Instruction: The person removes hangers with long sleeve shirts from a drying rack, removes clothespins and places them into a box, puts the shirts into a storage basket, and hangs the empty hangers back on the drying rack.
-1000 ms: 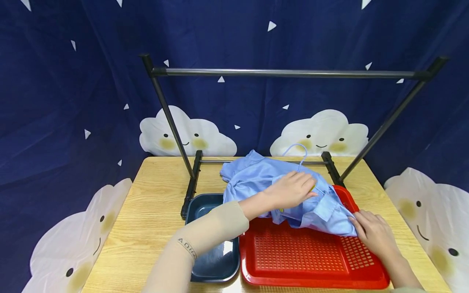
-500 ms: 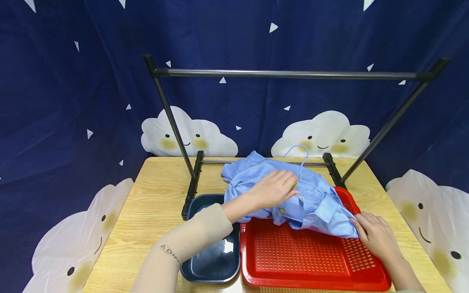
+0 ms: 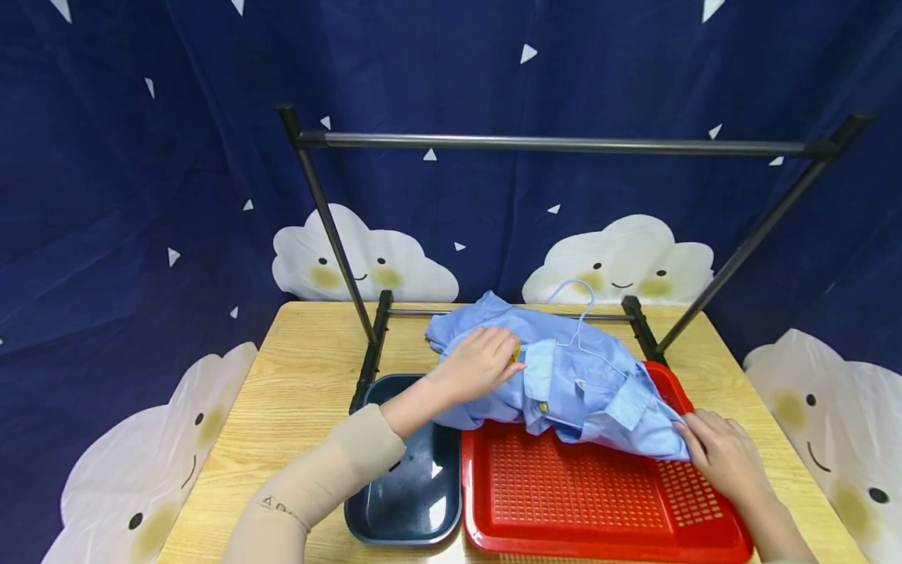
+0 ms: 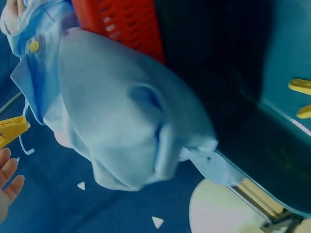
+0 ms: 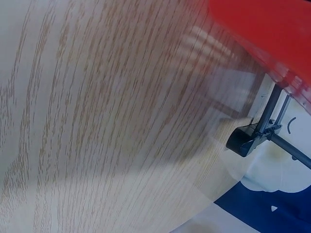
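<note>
A light-blue shirt (image 3: 599,392) with yellow buttons lies bunched over the back of the red basket (image 3: 578,540). The hook of a light-blue hanger (image 3: 585,291) stands up behind it. My left hand (image 3: 475,364), above the left part of the shirt, pinches a yellow clothespin (image 4: 13,128); its nose points toward the hanger wire in the left wrist view. A pale collar flap (image 3: 539,370) lies just right of that hand. At the basket's right side, my right hand (image 3: 726,454) grips the shirt's edge between thumb and fingers. The right wrist view shows neither hand nor shirt.
A dark blue tray (image 3: 352,513) stands left of the basket, with yellow clothespins (image 4: 301,86) inside it. A black rack with a metal top bar (image 3: 564,143) rises over the wooden table (image 3: 303,376). Behind hangs a navy curtain (image 3: 493,70) with clouds.
My left hand has moved left across the shirt with the clothespin, uncovering the collar flap and more of the hanger. My right hand has stayed at the shirt's edge.
</note>
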{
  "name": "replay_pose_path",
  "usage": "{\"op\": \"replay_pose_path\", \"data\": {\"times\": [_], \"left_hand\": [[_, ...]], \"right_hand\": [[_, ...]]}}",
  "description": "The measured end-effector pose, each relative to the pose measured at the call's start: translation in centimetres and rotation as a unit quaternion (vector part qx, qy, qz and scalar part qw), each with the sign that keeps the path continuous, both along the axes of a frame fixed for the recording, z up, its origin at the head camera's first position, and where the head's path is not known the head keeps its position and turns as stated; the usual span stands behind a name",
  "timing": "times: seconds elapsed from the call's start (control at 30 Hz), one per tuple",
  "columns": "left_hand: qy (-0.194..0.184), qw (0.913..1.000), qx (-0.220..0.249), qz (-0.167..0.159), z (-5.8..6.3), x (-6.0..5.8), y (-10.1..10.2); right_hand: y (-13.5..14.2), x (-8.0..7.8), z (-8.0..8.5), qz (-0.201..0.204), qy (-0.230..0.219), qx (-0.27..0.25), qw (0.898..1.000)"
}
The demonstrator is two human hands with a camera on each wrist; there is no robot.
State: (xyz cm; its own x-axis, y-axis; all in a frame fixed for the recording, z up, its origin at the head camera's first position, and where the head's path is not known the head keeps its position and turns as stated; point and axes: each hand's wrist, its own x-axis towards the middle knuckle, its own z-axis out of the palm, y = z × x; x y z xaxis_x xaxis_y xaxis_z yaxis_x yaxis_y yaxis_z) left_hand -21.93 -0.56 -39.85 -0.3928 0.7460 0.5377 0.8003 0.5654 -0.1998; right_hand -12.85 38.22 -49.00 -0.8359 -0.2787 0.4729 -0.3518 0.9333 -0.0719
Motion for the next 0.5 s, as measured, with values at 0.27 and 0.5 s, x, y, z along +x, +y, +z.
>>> {"op": "replay_pose_path", "data": {"times": [0.27, 0.5], "left_hand": [[0.009, 0.9993, 0.009, 0.035, -0.9, -0.1, -3.1], [-0.003, 0.9974, 0.029, 0.066, -1.8, -0.2, -5.9]], "right_hand": [[0.0, -0.1, -0.1, 0.005, 0.010, -0.002, 1.000], [0.0, -0.1, -0.1, 0.007, 0.011, -0.004, 1.000]]}}
